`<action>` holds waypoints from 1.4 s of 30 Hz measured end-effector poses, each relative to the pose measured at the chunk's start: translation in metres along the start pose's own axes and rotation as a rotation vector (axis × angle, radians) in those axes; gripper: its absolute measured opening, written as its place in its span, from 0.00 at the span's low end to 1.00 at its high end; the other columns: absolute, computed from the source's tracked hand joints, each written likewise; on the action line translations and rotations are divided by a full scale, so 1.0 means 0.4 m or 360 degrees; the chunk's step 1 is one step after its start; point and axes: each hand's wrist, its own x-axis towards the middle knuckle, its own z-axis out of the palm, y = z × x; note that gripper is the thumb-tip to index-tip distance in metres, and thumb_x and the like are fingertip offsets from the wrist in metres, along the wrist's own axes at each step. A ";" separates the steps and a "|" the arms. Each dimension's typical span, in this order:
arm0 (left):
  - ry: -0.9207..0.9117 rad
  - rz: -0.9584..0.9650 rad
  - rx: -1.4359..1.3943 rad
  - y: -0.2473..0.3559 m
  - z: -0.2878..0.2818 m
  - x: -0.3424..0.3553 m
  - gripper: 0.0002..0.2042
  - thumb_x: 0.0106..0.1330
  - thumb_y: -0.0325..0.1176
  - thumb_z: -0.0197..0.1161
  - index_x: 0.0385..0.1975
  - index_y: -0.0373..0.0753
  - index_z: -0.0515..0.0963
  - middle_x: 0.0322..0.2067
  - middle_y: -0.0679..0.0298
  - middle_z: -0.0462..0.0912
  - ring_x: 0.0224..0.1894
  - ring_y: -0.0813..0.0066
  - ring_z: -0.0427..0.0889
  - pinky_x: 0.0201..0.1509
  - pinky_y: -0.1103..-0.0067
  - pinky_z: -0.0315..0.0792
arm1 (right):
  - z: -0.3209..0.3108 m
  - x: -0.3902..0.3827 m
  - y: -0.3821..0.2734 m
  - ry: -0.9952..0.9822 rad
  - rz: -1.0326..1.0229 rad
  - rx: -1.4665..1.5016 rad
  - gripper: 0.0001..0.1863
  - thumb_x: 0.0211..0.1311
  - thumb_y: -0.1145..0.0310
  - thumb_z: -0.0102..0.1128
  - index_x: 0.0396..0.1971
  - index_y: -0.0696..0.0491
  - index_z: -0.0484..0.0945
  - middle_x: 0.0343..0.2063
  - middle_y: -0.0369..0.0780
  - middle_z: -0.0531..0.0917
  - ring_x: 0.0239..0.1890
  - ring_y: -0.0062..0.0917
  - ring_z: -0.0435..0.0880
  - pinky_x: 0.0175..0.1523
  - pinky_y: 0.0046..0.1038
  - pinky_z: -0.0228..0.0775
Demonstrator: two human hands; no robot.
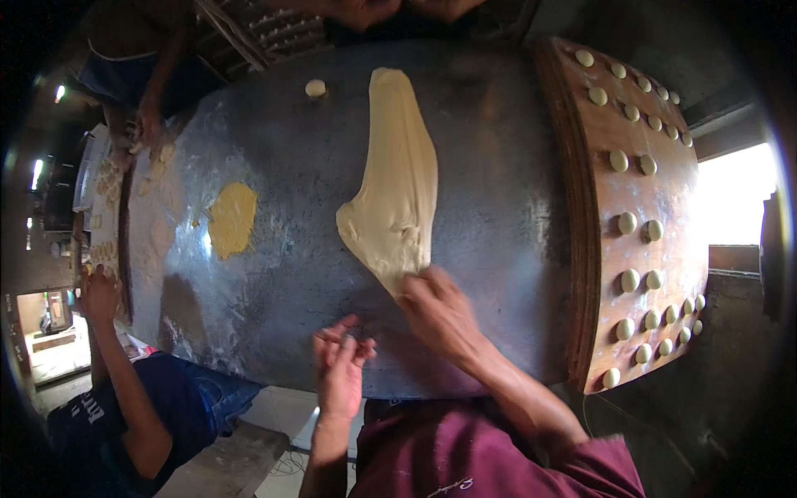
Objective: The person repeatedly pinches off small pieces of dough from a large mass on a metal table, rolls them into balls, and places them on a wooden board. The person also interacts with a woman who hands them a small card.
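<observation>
head view, nearest us: our left hand (340, 365) hangs at the near edge of the dull grey oiled metal table (498, 207), its fingers (344, 336) loosely curled with thumb and forefinger tips meeting on nothing we can make out. just beyond, our right hand (440, 311) reaches forward, its fingers (415, 280) pinching the near corner of the long pale cream sheet of stretched dough (398, 183). to do this well, we judge, we should grip only the thick edge, pull low and evenly, and let the oily table carry the sheet so it thins without tearing.

the dough lies flat in the middle of the table, running away from us: wide and wrinkled at the near end, narrowing to a smooth rounded tip at the far end. left of it sits a yellow patch of paste (231, 218); far off, one small round dough ball (315, 87). to the right, a brown wooden board (656, 191) carries many such balls. a person's blue-sleeved arm (124, 390) works at the left edge.
</observation>
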 end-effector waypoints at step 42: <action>-0.0169 0.1222 0.2787 0.053 -0.269 -0.045 0.05 0.61 0.37 0.70 0.33 0.46 0.85 0.43 0.61 0.78 0.48 0.61 0.71 0.58 0.63 0.61 | -0.121 -0.464 0.049 -0.0298 -0.0174 -0.1124 0.24 0.70 0.60 0.51 0.65 0.34 0.70 0.69 0.41 0.65 0.76 0.42 0.52 0.74 0.61 0.29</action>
